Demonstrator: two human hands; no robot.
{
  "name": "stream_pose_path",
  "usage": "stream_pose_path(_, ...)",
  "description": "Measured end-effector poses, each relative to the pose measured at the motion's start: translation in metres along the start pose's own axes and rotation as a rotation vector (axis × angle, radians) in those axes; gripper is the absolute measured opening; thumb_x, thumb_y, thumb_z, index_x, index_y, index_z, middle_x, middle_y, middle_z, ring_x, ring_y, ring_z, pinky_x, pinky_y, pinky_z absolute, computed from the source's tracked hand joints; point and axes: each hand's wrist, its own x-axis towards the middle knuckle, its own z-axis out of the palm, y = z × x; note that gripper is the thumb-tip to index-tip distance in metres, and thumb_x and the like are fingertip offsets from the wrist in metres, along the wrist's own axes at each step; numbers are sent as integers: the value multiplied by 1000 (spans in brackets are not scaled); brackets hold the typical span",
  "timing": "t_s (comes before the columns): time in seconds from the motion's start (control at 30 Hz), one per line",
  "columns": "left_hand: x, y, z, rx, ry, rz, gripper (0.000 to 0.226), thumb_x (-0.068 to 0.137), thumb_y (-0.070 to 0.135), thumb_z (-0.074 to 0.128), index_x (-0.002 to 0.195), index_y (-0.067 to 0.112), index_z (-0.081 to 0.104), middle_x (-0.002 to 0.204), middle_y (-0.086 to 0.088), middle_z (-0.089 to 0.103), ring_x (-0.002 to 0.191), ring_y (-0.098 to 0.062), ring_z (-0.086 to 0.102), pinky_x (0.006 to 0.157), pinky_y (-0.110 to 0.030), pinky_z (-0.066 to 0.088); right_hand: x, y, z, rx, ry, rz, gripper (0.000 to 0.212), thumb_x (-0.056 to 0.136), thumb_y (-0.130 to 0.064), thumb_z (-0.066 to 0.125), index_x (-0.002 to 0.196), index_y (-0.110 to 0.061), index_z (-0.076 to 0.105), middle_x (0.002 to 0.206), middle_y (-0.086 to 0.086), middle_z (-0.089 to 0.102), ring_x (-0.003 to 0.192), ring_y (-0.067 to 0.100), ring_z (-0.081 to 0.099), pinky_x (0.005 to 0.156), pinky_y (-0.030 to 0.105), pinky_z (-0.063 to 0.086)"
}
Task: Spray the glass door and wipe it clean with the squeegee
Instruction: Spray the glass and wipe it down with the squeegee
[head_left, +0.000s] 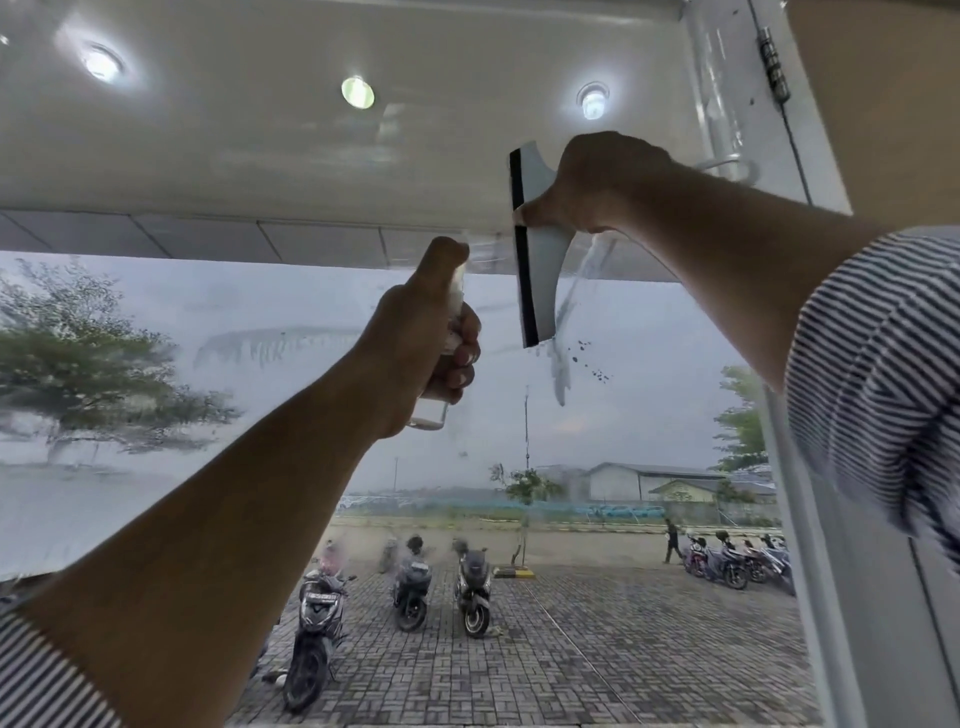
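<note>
Hands raised at the glass door (270, 343): left hand (415, 332) curls round a clear spray bottle (430, 415), one finger on its top. Just right, right hand (597, 182) grips a white squeegee (537, 291), black blade upright at the wet, streaked pane.

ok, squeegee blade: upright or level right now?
Upright, slightly tilted: on the squeegee the black strip runs top to bottom; the right hand grips its handle from the side.

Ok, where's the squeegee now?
In the head view, the squeegee is right of centre, gripped by the right hand, just right of the spray bottle in the left hand.
</note>
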Motion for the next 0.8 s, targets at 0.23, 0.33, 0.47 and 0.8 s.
stream_pose_path(0.23, 6, 6, 27, -49, -20, 18, 61, 95, 56, 44, 53, 11, 46, 47, -5, 43, 40, -21, 37, 48, -23, 36, -12, 62, -6, 19, -29, 178, 61, 81, -65, 66, 103, -9, 55, 96, 13, 55, 93, 34, 55, 83, 39, 43)
stream_pose_path(0.33, 6, 8, 36, -63, -34, 16, 59, 93, 55, 45, 53, 11, 47, 47, -4, 44, 40, -21, 38, 48, -23, 36, -19, 73, 0, 57, -45, 232, 70, 83, -65, 64, 119, -4, 57, 108, 17, 58, 107, 38, 58, 94, 43, 47)
stream_pose_path(0.47, 3, 8, 39, -67, -46, 15, 59, 94, 55, 45, 55, 11, 47, 47, -4, 44, 39, -20, 38, 48, -22, 36, -26, 81, 9, 152, -53, 326, 66, 82, -63, 65, 114, -6, 58, 97, 13, 60, 104, 36, 61, 91, 42, 47)
stream_pose_path(0.8, -17, 23, 24, -85, -31, -29, 57, 95, 55, 44, 59, 11, 48, 47, -4, 45, 39, -20, 39, 48, -22, 37, -77, 79, 18, 406, -121, 516, 53, 83, -61, 65, 89, -9, 56, 72, 9, 58, 67, 25, 57, 69, 33, 48)
